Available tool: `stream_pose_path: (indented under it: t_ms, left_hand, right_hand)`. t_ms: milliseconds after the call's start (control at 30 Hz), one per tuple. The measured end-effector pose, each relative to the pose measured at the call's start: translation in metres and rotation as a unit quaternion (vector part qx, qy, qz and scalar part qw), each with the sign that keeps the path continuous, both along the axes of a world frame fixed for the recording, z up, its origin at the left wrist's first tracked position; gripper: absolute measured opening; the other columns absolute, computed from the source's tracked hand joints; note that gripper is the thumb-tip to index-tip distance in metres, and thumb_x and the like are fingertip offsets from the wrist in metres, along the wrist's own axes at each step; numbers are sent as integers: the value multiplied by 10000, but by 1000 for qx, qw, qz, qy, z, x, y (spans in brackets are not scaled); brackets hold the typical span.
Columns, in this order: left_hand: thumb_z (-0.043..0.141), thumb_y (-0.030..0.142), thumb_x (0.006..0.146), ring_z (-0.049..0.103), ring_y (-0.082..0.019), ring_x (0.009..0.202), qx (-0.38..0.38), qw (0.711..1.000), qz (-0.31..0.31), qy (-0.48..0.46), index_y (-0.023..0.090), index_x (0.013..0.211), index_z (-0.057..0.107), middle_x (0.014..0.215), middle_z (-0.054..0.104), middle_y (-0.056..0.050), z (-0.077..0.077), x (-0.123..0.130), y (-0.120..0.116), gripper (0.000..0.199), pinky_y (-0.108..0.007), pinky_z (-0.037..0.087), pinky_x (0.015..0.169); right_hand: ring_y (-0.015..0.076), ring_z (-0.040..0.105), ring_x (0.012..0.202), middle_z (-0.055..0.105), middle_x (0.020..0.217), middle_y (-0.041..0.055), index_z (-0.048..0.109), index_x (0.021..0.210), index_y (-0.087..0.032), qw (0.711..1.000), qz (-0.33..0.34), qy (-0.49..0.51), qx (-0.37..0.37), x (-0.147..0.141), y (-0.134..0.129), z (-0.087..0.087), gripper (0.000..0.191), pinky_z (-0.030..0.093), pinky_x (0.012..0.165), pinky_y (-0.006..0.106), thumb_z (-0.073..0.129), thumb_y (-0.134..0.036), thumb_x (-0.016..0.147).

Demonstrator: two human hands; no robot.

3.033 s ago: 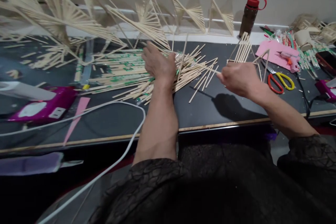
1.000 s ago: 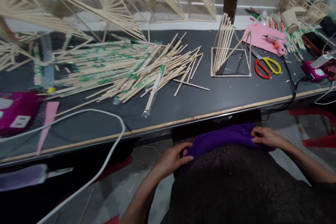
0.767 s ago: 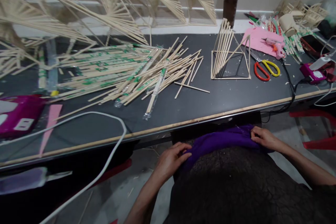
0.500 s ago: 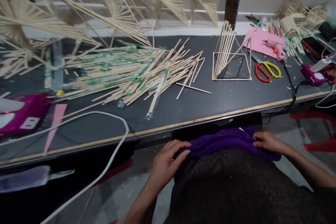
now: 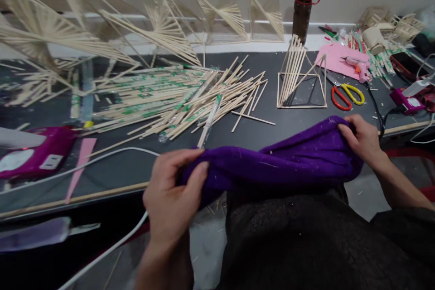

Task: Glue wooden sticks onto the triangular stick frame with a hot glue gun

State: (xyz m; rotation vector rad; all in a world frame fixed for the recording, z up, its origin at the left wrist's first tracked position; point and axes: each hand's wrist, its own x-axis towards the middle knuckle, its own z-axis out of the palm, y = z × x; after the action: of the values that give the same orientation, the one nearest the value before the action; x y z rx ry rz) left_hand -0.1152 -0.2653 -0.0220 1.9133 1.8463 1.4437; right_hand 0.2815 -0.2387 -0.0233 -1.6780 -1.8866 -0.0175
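Observation:
A purple cloth (image 5: 272, 163), flecked with pale bits, is stretched between my hands above my lap and over the table's front edge. My left hand (image 5: 173, 190) pinches its left end between thumb and fingers. At the other end, my right hand (image 5: 363, 140) grips the cloth's upper right corner. Behind the cloth, a small frame of wooden sticks (image 5: 302, 108) stands on the dark table (image 5: 251, 138). Loose and wrapped sticks (image 5: 190, 95) lie heaped to its left.
Red-and-yellow-handled scissors (image 5: 341, 96) and a pink glue gun (image 5: 358, 67) lie at right, near a red-capped bottle (image 5: 302, 16). Finished stick structures (image 5: 163, 27) line the wall. A white cable (image 5: 115, 152) crosses the left front beside a magenta device (image 5: 50, 149).
Both hands have lifted the purple cloth from my lap up past the table edge. They have moved apart, spreading the cloth wider.

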Motion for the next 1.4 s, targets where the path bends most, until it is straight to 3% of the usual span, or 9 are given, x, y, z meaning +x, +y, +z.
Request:
stream_pose_path:
  t_ms: [167, 300, 467, 700, 967, 1100, 1167, 1300, 1400]
  left_hand:
    - [557, 346, 871, 633, -248, 931, -4, 988, 0, 155, 139, 1004, 706, 935, 690, -115, -3, -9, 50, 287, -387, 503, 851]
    - [544, 351, 878, 627, -243, 938, -19, 986, 9, 167, 146, 1015, 706, 953, 698, -114, -11, -17, 57, 295, -378, 499, 856]
    - [565, 360, 863, 617, -239, 929, -37, 984, 29, 171, 156, 994, 716, 932, 698, -95, -8, -29, 63, 286, -376, 497, 857]
    - [575, 347, 845, 597, -247, 961, -37, 982, 51, 176, 151, 1013, 713, 936, 686, -90, 8, -27, 87, 293, -405, 480, 908]
    - [476, 375, 922, 606, -268, 1023, -113, 964, 52, 235, 128, 1172, 693, 1091, 666, -141, -3, -18, 75, 413, -380, 482, 884]
    - [430, 387, 948, 597, -297, 1064, -144, 945, 58, 287, 150, 1195, 698, 1139, 667, -145, -5, -14, 76, 435, -397, 471, 883]
    - [435, 383, 943, 581, -298, 1075, -140, 941, 60, 302, 159, 1183, 706, 1137, 675, -138, -6, -14, 77, 425, -402, 455, 915]
    - [436, 384, 939, 568, -284, 1059, -110, 941, 58, 313, 178, 1166, 710, 1114, 685, -123, -12, -18, 79, 411, -393, 441, 939]
    - [420, 393, 947, 572, -289, 1037, -93, 941, 49, 321, 158, 1161, 712, 1095, 690, -139, -16, -23, 79, 431, -396, 448, 929]
  right_hand:
    - [241, 658, 838, 720, 957, 117, 629, 1044, -151, 984, 8, -170, 53, 0, 73, -7, 243, 395, 634, 304, 500, -322, 930]
    - [216, 624, 837, 704, 1000, 106, 633, 1120, -154, 969, 51, -237, 39, 2, 90, -10, 270, 348, 626, 301, 476, -307, 962]
    - [171, 545, 719, 677, 913, 87, 676, 1037, -158, 951, 62, -300, 32, 6, 88, -9, 323, 262, 590, 299, 423, -354, 996]
    - [179, 561, 733, 689, 913, 82, 694, 1028, -160, 955, 53, -291, 32, 6, 89, -8, 318, 259, 588, 306, 453, -364, 986]
    - [200, 604, 781, 705, 919, 83, 713, 1014, -168, 958, 74, -273, 40, 12, 74, -9, 328, 344, 629, 314, 452, -365, 991]
    - [258, 602, 947, 690, 1097, 126, 669, 1175, -162, 963, 63, -233, 117, -2, 55, 4, 333, 407, 786, 377, 498, -362, 970]
    - [267, 591, 996, 676, 1138, 135, 638, 1232, -168, 961, 96, -203, 158, -19, 40, 9, 358, 410, 832, 398, 525, -368, 957]
    - [225, 577, 1005, 684, 1148, 93, 669, 1180, -218, 917, 294, -209, 171, -57, 21, 6, 286, 389, 813, 363, 536, -349, 963]
    - [207, 557, 934, 703, 1065, 79, 713, 1029, -196, 931, 263, -223, 118, -63, 23, -3, 209, 345, 769, 345, 521, -255, 969]
